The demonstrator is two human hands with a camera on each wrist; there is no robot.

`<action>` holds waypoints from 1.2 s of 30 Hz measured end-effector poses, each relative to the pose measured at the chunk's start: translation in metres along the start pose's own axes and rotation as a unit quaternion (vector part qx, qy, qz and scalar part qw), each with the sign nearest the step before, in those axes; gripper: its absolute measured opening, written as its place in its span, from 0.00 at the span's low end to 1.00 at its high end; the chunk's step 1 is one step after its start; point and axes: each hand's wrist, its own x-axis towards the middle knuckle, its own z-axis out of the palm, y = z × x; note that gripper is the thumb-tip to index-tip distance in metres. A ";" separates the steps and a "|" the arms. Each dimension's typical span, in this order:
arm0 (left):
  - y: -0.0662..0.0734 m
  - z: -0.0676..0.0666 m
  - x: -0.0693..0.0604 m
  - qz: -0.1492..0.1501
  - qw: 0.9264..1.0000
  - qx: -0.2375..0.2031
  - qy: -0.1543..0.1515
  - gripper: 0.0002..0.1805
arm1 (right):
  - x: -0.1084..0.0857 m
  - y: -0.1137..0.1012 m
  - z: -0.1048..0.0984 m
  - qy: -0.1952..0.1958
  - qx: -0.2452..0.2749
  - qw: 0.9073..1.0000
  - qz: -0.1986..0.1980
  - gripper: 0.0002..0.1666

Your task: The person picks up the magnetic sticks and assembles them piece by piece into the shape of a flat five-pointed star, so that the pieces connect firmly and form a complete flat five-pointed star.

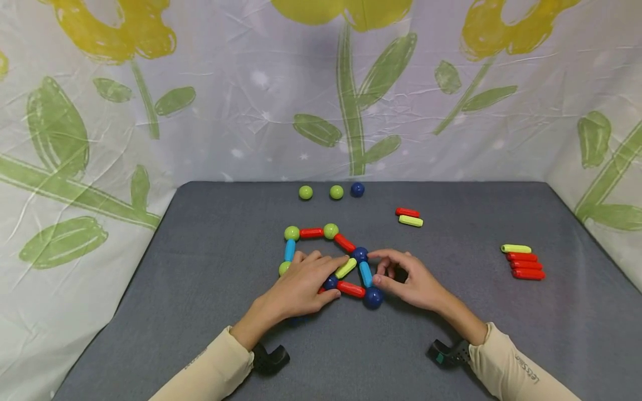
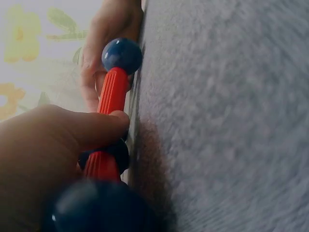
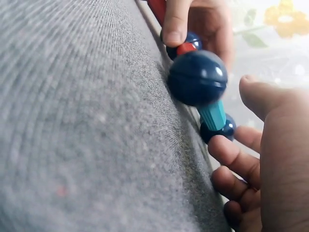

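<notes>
A flat frame of magnetic rods and balls lies on the table, with a red rod (image 1: 351,289), a light blue rod (image 1: 365,274), a yellow-green rod (image 1: 346,269) and blue and green balls. My left hand (image 1: 307,283) lies over its left part and grips it, thumb on the red rod (image 2: 113,92) by the middle blue ball (image 1: 330,282). My right hand (image 1: 412,281) is at the right side, fingers loosely bent. Its index fingertip touches or nearly touches the upper blue ball (image 1: 359,254); its thumb is near the light blue rod. The left hand hides the frame's lower left.
Behind the frame stand two green balls (image 1: 336,192) and a blue ball (image 1: 358,190). A red rod (image 1: 407,212) and a yellow-green rod (image 1: 411,221) lie back right. Farther right is a row of red rods (image 1: 525,265) with one yellow-green rod (image 1: 515,249). A flowered cloth (image 1: 225,111) hangs behind the table.
</notes>
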 end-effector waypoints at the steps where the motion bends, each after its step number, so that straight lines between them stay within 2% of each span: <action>1: 0.000 -0.001 0.000 0.002 1.000 0.001 -0.001 0.35 | 0.000 0.000 0.000 0.006 -0.003 1.000 0.001 0.23; 7: 0.000 -0.003 -0.002 0.009 1.000 0.005 -0.003 0.33 | 0.000 -0.002 0.000 0.040 -0.031 0.999 0.001 0.25; 15: -0.001 -0.001 -0.003 0.015 1.000 -0.002 -0.002 0.34 | 0.001 -0.001 -0.001 0.015 -0.056 0.998 -0.018 0.30; 20: 0.001 0.001 -0.002 -0.004 1.000 -0.016 -0.006 0.32 | 0.001 -0.001 -0.001 0.011 -0.052 0.998 -0.034 0.28; 25: 0.004 0.003 0.001 -0.019 1.000 -0.014 0.012 0.22 | 0.001 0.000 -0.001 0.015 -0.045 0.998 -0.039 0.27; 31: 0.004 0.007 0.001 -0.034 0.998 0.031 0.046 0.18 | 0.000 0.002 -0.001 -0.006 -0.030 0.998 -0.061 0.24; 36: 0.003 0.007 0.001 -0.023 0.998 0.032 0.050 0.13 | 0.000 0.001 -0.001 -0.031 -0.013 0.997 -0.069 0.23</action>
